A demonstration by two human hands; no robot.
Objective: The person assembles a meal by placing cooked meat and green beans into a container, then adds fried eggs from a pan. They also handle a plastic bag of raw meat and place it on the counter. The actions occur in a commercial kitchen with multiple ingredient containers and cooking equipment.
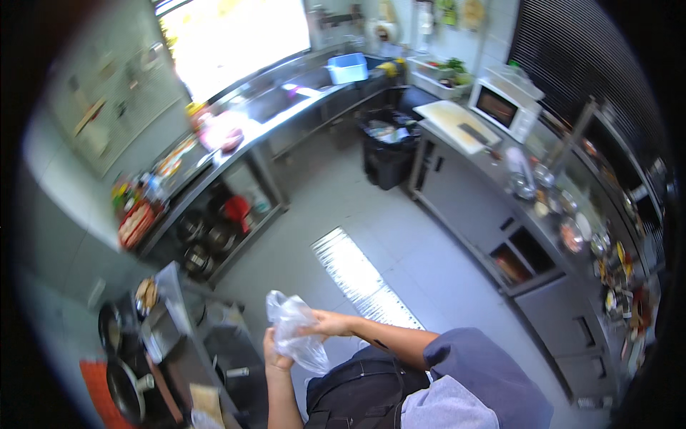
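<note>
A crumpled clear plastic bag [300,343] is held up in front of my body, above the floor. My left hand [277,351] grips its left side from below. On the other side my right hand [329,324] has its fingers closed on the bag's film. Part of the bag sticks up beyond my hands, and a loose end hangs down toward my dark apron [364,386]. Whether anything lies inside the bag cannot be made out.
At left stands a metal shelf unit with black frying pans [126,391]. A steel sink counter [257,128] runs below the window. A lined black trash bin [388,155], a cutting board with a knife [455,126] and a microwave [501,110] are ahead right. A metal drain grate [364,279] crosses the floor.
</note>
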